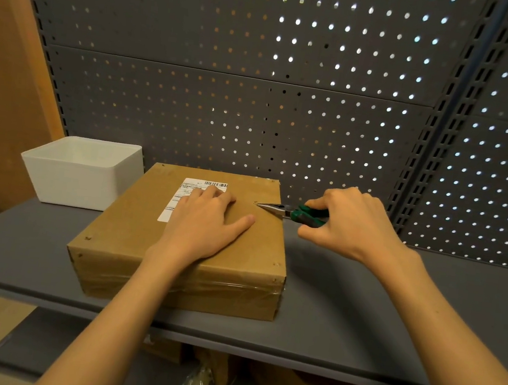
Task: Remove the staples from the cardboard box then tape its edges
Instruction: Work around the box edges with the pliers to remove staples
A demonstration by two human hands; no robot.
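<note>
A: On shelf (329, 297), left to right: bin (79, 171), box (132, 232), left hand (207, 222) flat, pressing lid.
B: Right hand (348, 223) grips pliers (291, 213); tips near staple (255, 203). Staple removal step; next, nip and pull.

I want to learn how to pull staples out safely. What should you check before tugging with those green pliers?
1. Cardboard box held steady: ok, the left hand presses flat on its top.
2. Pliers gripped: ok, the right hand holds the green handles.
3. Tips at a staple: ok, they touch a small mark on the box top near its right edge; whether they grip it, cannot tell.
4. Left fingers away from the tips: ok, apart but close.
5. Other staples left: ok, small marks show at the corners.
6. White bin ready for pulled staples: cannot tell.
</note>
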